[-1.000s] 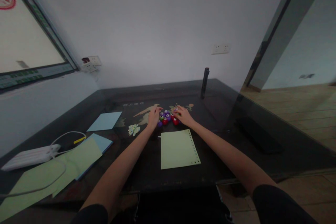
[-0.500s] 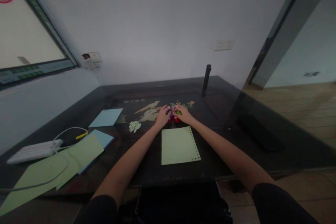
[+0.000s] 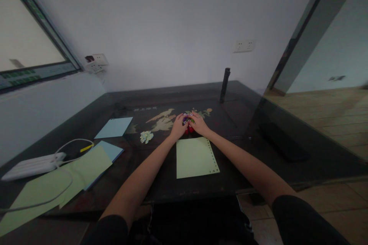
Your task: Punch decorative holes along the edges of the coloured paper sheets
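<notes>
- My left hand (image 3: 178,126) and right hand (image 3: 198,124) are cupped together around the small colored pieces (image 3: 188,126), just above frame center on the dark table (image 3: 161,183).
- The cluster sits squarely between both palms, equally near each; whether either actually grips, I cannot tell.
- The green sheet (image 3: 195,157) lies just below.

You're facing a plain white wall (image 3: 172,26), dark glass-topped desk (image 3: 287,138) below, wooden plank floor (image 3: 330,115) at right.

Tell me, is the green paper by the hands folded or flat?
Flat. The green paper lies spread on the table, all four edges showing, with no fold visible.
</notes>
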Demonstrator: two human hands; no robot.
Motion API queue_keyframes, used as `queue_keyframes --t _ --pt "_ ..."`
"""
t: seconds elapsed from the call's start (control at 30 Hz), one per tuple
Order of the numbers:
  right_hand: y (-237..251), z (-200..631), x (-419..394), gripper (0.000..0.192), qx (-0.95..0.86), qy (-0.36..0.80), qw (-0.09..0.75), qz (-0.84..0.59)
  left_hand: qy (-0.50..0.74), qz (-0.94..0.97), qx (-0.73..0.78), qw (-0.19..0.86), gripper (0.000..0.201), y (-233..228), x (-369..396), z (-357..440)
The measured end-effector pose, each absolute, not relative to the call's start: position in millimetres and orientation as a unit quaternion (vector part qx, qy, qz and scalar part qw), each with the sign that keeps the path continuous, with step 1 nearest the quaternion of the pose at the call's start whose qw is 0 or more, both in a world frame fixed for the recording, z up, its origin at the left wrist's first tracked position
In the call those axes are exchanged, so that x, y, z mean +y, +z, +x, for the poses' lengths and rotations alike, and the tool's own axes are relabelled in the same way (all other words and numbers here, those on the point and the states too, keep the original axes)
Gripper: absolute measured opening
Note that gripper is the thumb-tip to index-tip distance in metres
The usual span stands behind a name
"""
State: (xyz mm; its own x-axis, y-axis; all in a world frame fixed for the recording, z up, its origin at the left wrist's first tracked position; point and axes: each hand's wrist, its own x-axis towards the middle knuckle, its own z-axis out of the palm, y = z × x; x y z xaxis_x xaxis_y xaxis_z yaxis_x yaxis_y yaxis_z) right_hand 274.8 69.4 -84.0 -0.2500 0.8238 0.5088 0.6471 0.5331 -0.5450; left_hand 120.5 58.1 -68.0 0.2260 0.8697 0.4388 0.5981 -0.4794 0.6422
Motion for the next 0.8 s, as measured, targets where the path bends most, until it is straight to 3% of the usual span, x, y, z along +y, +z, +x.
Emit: queue_keyframes --t 0.2,0.6,0.7,0.8 --pt "-83.0 274.0 71.7 0.04 -0.775 0.144 0.391 -0.475 0.412 0.762 0.469 0.175 0.035 -70.9 61.6 123.8" --pt "-67.3 303.7 71.2 0.03 -0.732 0.223 0.446 -0.463 0.42 0.756 0.471 0.173 0.032 -64.9 54.6 114.9" --pt "-69.4 308.0 71.6 0.031 -0.712 0.274 0.453 -0.462 0.416 0.769 0.451 0.18 0.04 -61.4 54.1 106.2" --pt "-72.3 311.7 71.4 0.036 -0.715 0.291 0.446 -0.452 0.39 0.787 0.431 0.207 0.063 -57.5 52.4 97.6"
